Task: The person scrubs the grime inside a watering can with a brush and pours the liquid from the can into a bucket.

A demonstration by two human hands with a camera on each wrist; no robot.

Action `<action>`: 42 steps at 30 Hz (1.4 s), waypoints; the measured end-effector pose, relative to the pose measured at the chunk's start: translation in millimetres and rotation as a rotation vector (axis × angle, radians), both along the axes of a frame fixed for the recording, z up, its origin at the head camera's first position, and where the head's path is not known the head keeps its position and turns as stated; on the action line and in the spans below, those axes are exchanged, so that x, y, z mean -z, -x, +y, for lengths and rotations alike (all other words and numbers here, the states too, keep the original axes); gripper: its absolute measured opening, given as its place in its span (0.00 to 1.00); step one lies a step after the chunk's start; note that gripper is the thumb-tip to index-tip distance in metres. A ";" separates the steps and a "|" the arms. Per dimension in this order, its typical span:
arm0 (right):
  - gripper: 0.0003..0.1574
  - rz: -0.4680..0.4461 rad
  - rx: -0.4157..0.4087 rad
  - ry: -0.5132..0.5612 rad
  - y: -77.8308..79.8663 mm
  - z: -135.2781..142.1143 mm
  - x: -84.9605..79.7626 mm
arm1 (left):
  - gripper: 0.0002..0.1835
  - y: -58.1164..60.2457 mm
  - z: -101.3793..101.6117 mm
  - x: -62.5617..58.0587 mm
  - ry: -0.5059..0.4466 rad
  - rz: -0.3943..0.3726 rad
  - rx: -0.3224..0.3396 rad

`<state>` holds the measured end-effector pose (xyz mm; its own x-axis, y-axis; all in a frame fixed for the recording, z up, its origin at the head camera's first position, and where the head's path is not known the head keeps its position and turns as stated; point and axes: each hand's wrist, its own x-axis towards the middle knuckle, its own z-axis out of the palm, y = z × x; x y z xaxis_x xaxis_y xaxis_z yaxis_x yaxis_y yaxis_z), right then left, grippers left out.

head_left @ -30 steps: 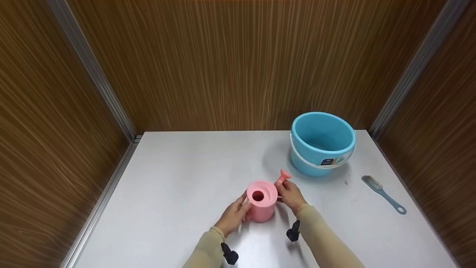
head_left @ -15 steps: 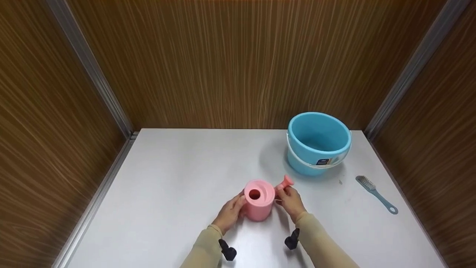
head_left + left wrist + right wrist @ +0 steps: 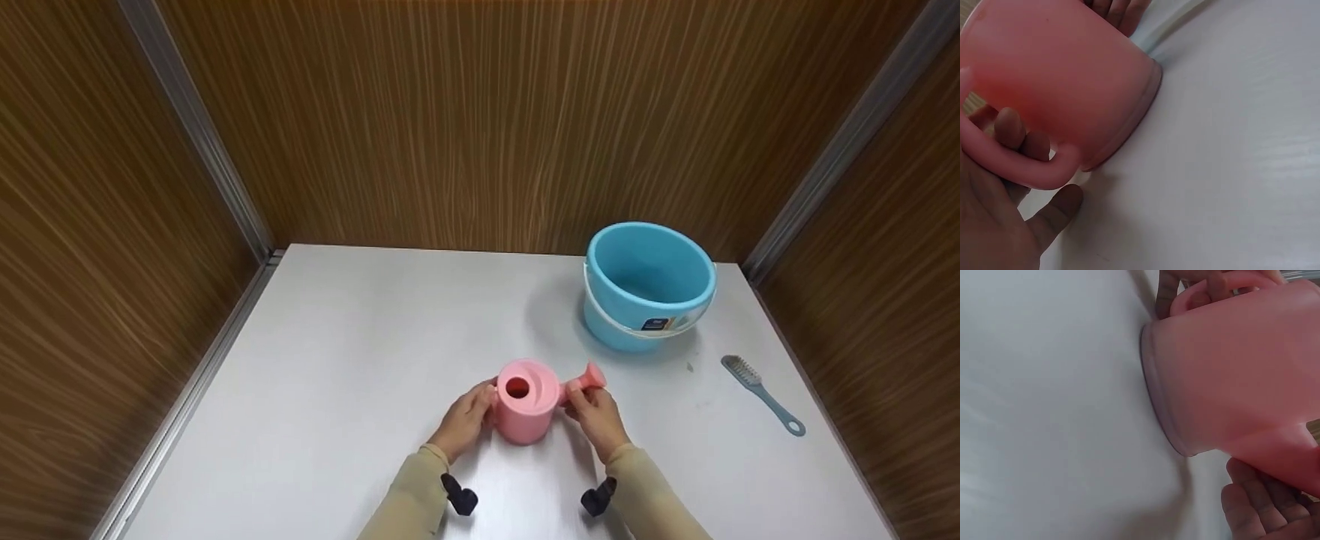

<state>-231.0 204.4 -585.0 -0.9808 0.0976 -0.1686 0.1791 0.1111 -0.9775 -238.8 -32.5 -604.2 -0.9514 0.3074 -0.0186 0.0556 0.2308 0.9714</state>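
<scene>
A pink watering can [image 3: 525, 422] stands upright on the white table, with a round hole and a raised rim on top. My left hand [image 3: 461, 426] holds its handle side. In the left wrist view, fingers pass through the looped handle [image 3: 1022, 169], with the thumb on the near side. On the other side, my right hand [image 3: 600, 426] grips the spout, thumb above and fingers beneath. The flared spout head [image 3: 593, 376] sticks out past that hand, pointing right. Seen from the right wrist, several fingertips [image 3: 1239, 500] lie along the underside of the spout.
A light blue bucket [image 3: 622, 324] with a white handle stands at the back right. A grey-blue brush [image 3: 772, 403] lies near the right edge of the table [image 3: 360, 337]. Wood-grain panels [image 3: 450, 127] enclose the back and both sides.
The watering can has turned in place, its spout swinging right and toward me. My right hand moved with the spout, while my left stayed at the handle side. The head view shifted slightly.
</scene>
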 end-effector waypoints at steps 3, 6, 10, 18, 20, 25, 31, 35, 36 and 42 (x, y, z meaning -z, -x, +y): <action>0.31 0.009 0.029 0.006 -7.9 1.1 0.1 | 0.26 -2.1 2.4 -8.2 -0.028 0.010 0.012; 0.30 0.024 0.063 0.017 -14.5 0.9 0.2 | 0.23 -0.8 3.6 -9.3 -0.083 0.004 0.012; 0.28 0.050 0.089 0.018 -19.2 -1.7 2.9 | 0.18 -0.7 -0.2 -2.5 -0.222 0.005 -0.024; 0.24 0.109 0.107 -0.049 -21.3 -2.8 7.6 | 0.13 -11.2 -3.2 -0.9 -0.420 -0.018 -0.085; 0.22 0.119 0.114 -0.053 -21.8 -2.3 8.1 | 0.12 -7.9 -2.5 6.7 -0.423 -0.014 -0.084; 0.17 0.094 0.119 -0.034 -22.2 -1.6 8.4 | 0.12 0.6 -2.9 24.3 -0.387 -0.023 -0.086; 0.27 0.064 0.114 -0.031 -22.8 -0.7 7.1 | 0.14 3.1 -4.3 31.7 -0.310 0.009 -0.083; 0.27 0.063 0.100 -0.021 -23.7 3.2 6.1 | 0.16 4.7 -4.0 34.2 -0.301 0.003 -0.079; 0.26 0.052 0.089 -0.023 -23.6 4.6 5.7 | 0.17 5.2 -3.9 34.7 -0.297 -0.001 -0.081; 0.26 -0.031 0.013 -0.075 -23.8 22.4 2.6 | 0.17 3.0 -7.1 29.8 -0.317 -0.020 -0.117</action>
<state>-207.1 226.8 -587.6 -0.9739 0.1235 -0.1904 0.2109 0.1819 -0.9604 -241.8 -39.6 -633.9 -0.9809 0.1901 0.0411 0.0264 -0.0792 0.9965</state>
